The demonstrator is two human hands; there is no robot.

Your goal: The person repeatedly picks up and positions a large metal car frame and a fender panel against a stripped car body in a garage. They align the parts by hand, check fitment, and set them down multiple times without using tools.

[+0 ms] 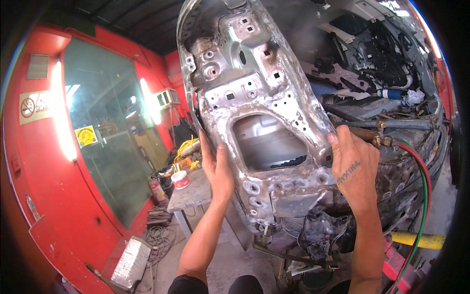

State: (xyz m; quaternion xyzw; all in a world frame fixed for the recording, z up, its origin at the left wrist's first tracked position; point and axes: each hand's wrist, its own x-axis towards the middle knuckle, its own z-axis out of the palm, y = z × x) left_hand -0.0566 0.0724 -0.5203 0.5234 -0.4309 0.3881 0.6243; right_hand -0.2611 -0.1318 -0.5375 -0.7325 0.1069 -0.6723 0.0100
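A large bare-metal car body panel (pixel 230 103) with a big cut-out, several small holes and whitish, rusty edges stands upright in front of me. My left hand (pixel 216 169) has its left edge between the thumb, on the near face, and the fingers along the side. On the lower right edge my right hand (pixel 355 164) is closed, thumb toward the face; its fingertips are partly hidden. Just beyond that hand lies a brass gas torch (pixel 383 141) with a red hose and a green hose (pixel 424 186). Whether the hand touches the torch, I cannot tell.
The stripped car body (pixel 406 164) fills the right side. At left stand a metal table (pixel 191 197) with a white-and-red tub (pixel 180 179), a fire extinguisher (pixel 157 190) and a red wall (pixel 58 215). Coiled cable (pixel 160 238) and a silvery box (pixel 131 263) lie on the floor.
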